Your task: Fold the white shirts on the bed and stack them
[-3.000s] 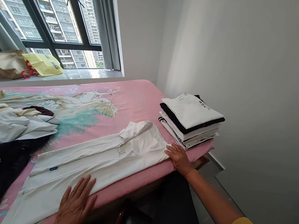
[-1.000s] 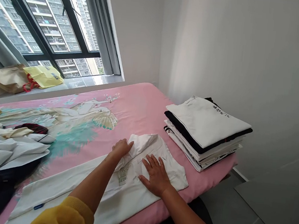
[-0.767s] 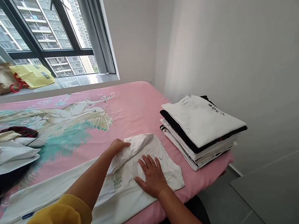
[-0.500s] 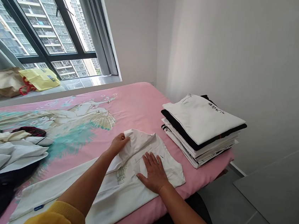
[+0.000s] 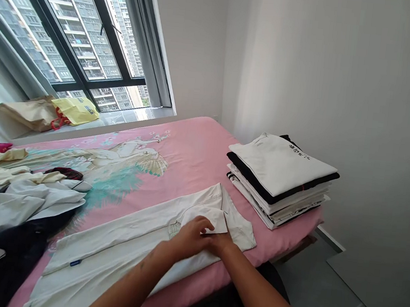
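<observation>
A white shirt point(image 5: 137, 244) lies spread lengthwise along the near edge of the bed point(image 5: 190, 152), its collar end toward the right. Both hands meet at that collar end: the left hand point(image 5: 191, 237) rests on top with fingers curled over a folded-in flap, and the right hand point(image 5: 222, 244) sits just beside it, mostly hidden, so whether its fingers pinch the cloth cannot be told. A stack of folded clothes point(image 5: 279, 181) sits just right of the shirt, and a loose heap of garments point(image 5: 16, 202) lies far left. The flap could spring open if pressure eases, and the shirt, close to the mattress edge, might slide off.
</observation>
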Demonstrator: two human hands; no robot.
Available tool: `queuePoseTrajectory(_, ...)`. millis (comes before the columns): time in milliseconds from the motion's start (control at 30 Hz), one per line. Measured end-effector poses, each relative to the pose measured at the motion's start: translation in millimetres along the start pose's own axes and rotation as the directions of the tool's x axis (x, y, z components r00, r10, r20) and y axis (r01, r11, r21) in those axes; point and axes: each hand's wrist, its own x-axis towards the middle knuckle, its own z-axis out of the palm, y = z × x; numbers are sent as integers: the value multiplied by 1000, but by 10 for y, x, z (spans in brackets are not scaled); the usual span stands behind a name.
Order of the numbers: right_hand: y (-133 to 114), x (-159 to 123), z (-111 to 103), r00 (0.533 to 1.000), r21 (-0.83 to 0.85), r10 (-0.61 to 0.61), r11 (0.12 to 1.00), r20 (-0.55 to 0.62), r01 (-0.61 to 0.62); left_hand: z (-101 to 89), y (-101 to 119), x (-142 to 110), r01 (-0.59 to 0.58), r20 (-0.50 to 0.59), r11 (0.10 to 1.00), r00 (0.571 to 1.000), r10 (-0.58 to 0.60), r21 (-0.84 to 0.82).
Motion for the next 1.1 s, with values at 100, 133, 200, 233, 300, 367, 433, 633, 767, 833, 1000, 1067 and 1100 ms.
queuePoseTrajectory(100,-25,-12,-15,998,9,-33,999,-56,34,189,-160,-235,72,-200,981,979,-36,178)
queuePoseTrajectory(133,-29,-14,-9,997,17,-38,999,-70,40,235,-235,-290,143,-271,962,959,-78,231)
queuePoseTrajectory(200,-26,-15,26,998,32,-22,999,-62,24,315,-384,-362,264,-344,922,925,-159,284)
queuePoseTrajectory(233,-20,-12,53,999,35,-2,999,-44,3,353,-450,-378,299,-353,909,916,-188,291)
queuePoseTrajectory(300,-7,-2,112,999,26,47,999,-7,-47,425,-546,-377,335,-364,897,905,-220,290)
queuePoseTrajectory(367,0,13,159,996,-2,84,996,-8,-84,477,-583,-341,365,-412,888,881,-233,279)
queuePoseTrajectory(433,-7,25,177,995,-34,94,995,-41,-96,493,-565,-293,399,-478,881,844,-244,254)
queuePoseTrajectory(633,-32,0,178,994,-103,100,989,-32,-103,411,-360,-314,320,-494,913,854,-164,251)
queuePoseTrajectory(767,52,-25,273,998,-150,46,987,-35,-51,469,-291,-487,221,-343,934,932,-117,281)
queuePoseTrajectory(833,101,-20,329,997,-169,40,984,-62,-50,525,-293,-566,231,-378,929,919,-111,289)
queuePoseTrajectory(1000,119,-33,352,989,-183,72,979,-130,-95,603,-319,-793,325,-456,904,873,-173,279)
queuePoseTrajectory(1067,104,-46,337,985,-187,84,976,-153,-112,592,-343,-970,350,-451,896,869,-203,272)
queuePoseTrajectory(1100,99,-51,333,982,-189,88,975,-164,-119,577,-363,-1089,367,-446,889,867,-221,273)
